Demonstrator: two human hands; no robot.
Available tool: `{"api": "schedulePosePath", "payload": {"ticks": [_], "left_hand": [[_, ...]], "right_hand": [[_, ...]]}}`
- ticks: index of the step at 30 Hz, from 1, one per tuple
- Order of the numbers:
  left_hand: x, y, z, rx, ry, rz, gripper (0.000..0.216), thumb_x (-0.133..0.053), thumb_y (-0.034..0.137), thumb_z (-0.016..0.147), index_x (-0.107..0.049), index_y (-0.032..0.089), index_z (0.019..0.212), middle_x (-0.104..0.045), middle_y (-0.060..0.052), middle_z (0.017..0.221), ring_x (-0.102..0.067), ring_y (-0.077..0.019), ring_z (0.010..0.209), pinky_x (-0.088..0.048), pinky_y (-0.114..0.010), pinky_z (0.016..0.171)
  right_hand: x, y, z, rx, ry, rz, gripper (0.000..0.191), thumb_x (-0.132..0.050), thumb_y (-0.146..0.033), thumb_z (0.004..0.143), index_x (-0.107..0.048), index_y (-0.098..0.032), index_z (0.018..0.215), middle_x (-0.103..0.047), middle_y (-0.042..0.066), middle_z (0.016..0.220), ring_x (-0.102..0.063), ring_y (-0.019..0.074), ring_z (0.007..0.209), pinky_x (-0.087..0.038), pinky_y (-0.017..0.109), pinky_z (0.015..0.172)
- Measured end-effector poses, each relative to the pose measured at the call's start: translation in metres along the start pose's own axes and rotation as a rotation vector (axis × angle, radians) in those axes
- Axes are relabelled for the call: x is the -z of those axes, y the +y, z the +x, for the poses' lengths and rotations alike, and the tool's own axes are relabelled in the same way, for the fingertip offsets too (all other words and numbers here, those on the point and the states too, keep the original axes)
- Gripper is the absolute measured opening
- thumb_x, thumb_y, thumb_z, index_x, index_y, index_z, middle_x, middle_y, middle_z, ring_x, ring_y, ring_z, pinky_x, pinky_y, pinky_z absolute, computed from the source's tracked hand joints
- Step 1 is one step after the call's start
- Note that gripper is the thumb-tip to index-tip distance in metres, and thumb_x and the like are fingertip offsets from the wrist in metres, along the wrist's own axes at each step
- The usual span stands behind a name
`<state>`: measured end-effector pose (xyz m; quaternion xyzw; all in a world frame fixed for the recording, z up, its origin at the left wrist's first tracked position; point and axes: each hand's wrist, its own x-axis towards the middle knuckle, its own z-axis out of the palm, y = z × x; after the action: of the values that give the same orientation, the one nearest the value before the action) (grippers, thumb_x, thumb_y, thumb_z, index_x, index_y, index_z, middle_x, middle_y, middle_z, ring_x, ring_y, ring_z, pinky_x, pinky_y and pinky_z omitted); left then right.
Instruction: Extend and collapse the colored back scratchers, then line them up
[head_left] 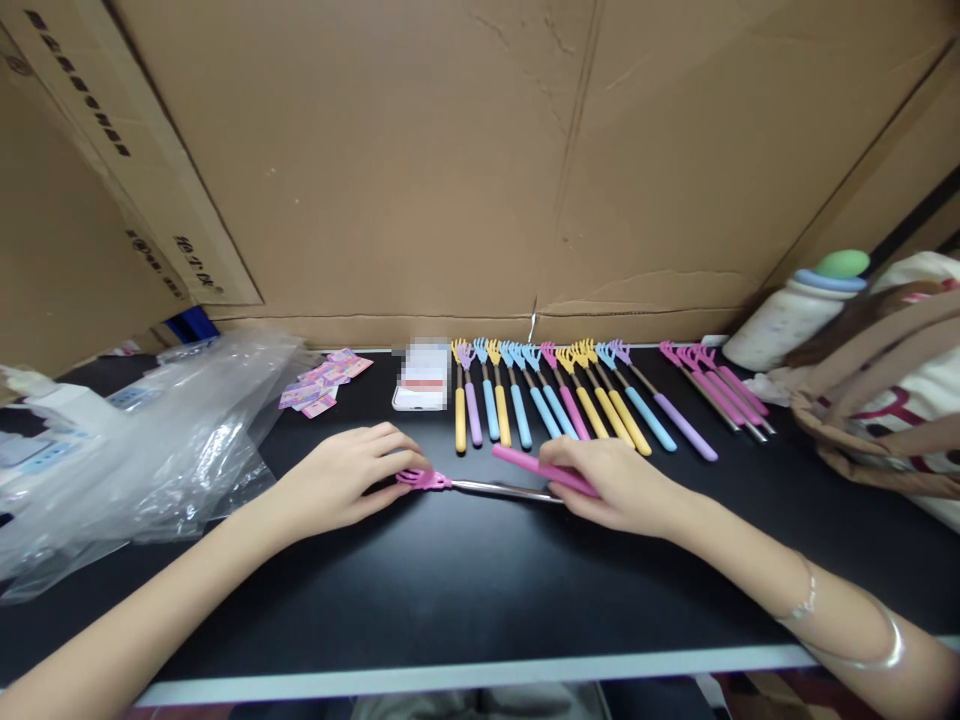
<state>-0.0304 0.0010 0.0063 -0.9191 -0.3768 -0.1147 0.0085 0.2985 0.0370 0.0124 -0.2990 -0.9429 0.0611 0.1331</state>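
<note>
My left hand (352,480) pinches the pink claw-shaped head of a back scratcher (502,490) at the middle of the black table. Its bare metal rod runs right, and the rod's far end is hidden at my right hand (615,485). Those right fingers are closed around a pink handle sleeve (521,460), which lies at an angle above the rod. Whether the rod is also gripped there is hard to see. Just beyond the hands, a row of back scratchers (502,415) in yellow, purple, blue and pink lies side by side, claws pointing away.
Pink back scratchers with bare rods and loose pink sleeves (742,390) lie at the right. A bottle (787,315) and a bag (885,400) stand farther right. Left are clear plastic bags (172,440), small printed cards (326,380) and a phone (424,375). Cardboard (420,180) walls the back.
</note>
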Motion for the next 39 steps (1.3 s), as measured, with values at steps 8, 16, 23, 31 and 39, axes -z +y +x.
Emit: {"api": "schedulePosePath", "payload": {"ticks": [8,16,23,31,39], "left_hand": [[0.015,-0.017,-0.011,0.152,-0.005,0.104,0.026,-0.047,0.036,0.091,-0.060,0.030,0.113,-0.063,-0.003,0.101,-0.061,-0.0167,0.087,-0.046,-0.027,0.073],[0.010,0.008,0.014,0.030,0.047,0.176,0.023,-0.043,0.033,0.095,-0.060,0.027,0.108,-0.065,-0.001,0.094,-0.060,-0.0155,0.086,-0.043,-0.025,0.067],[-0.011,0.035,0.038,-0.073,0.087,0.312,0.015,-0.049,0.032,0.092,-0.060,0.022,0.096,-0.065,-0.001,0.085,-0.058,-0.0170,0.080,-0.038,-0.028,0.061],[-0.024,0.032,0.038,-0.009,0.133,0.268,0.016,-0.045,0.031,0.094,-0.057,0.021,0.090,-0.064,0.000,0.081,-0.058,-0.0154,0.076,-0.036,-0.028,0.058],[-0.015,0.026,0.033,0.036,0.268,0.285,0.022,-0.041,0.031,0.096,-0.059,0.020,0.090,-0.064,0.000,0.079,-0.059,-0.0147,0.073,-0.042,-0.027,0.069]], "right_hand": [[0.018,0.024,-0.006,-0.092,0.079,0.153,0.024,-0.044,-0.026,0.090,-0.046,-0.021,0.114,-0.066,0.004,0.089,-0.059,0.0143,0.070,-0.042,0.025,0.065],[0.014,0.029,-0.004,-0.126,0.138,0.201,0.033,-0.041,-0.030,0.094,-0.045,-0.022,0.125,-0.064,0.008,0.105,-0.062,0.0173,0.084,-0.045,0.028,0.070],[0.013,0.026,0.000,-0.198,0.193,0.355,0.027,-0.047,-0.032,0.091,-0.053,-0.021,0.114,-0.065,0.006,0.098,-0.061,0.0170,0.082,-0.047,0.029,0.072],[0.005,0.025,0.003,-0.288,0.177,0.518,0.027,-0.052,-0.036,0.087,-0.058,-0.019,0.107,-0.063,0.001,0.077,-0.059,0.0147,0.069,-0.048,0.030,0.068],[0.005,0.025,0.002,-0.264,0.210,0.485,0.022,-0.052,-0.034,0.087,-0.059,-0.022,0.104,-0.064,-0.001,0.076,-0.059,0.0144,0.071,-0.044,0.039,0.090]]}}
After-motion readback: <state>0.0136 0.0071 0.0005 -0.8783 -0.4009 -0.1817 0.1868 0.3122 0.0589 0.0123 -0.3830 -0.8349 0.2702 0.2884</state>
